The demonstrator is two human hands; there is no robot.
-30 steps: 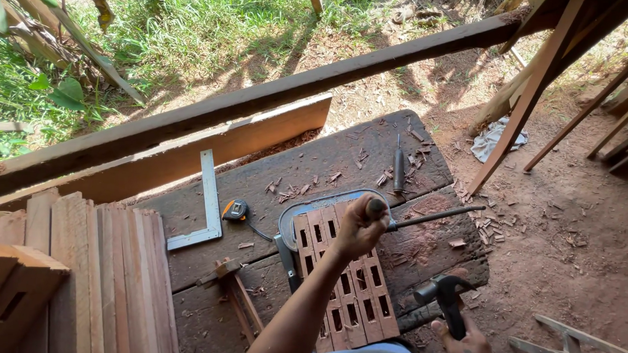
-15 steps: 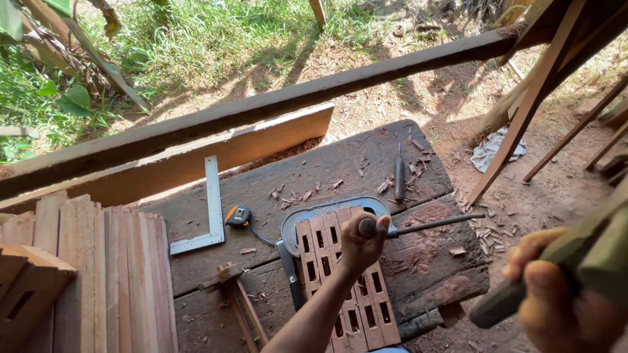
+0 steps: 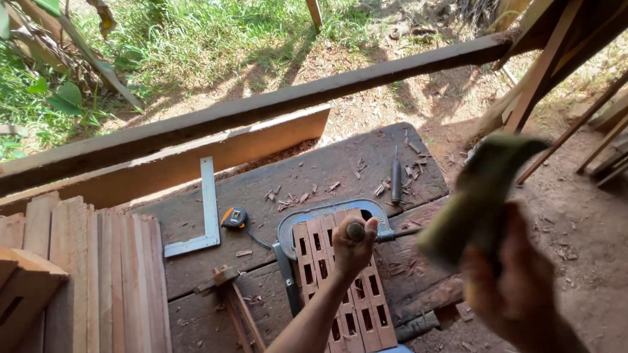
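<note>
On the tabletop (image 3: 314, 169) in the head view, the left hand (image 3: 354, 241) wraps its fingers (image 3: 368, 230) tight round the wooden handle of a chisel (image 3: 392, 233). Its metal shaft runs level, pointing right, long axis across the slotted wooden strips (image 3: 331, 280) held in a clamp (image 3: 288, 240). The right hand (image 3: 516, 288), raised close to the camera and blurred, grips a mallet (image 3: 478, 195) with closed fingers; its head lies up and right of the chisel, well apart. A steel square (image 3: 207, 215) and tape measure (image 3: 233, 217) lie to the left.
</note>
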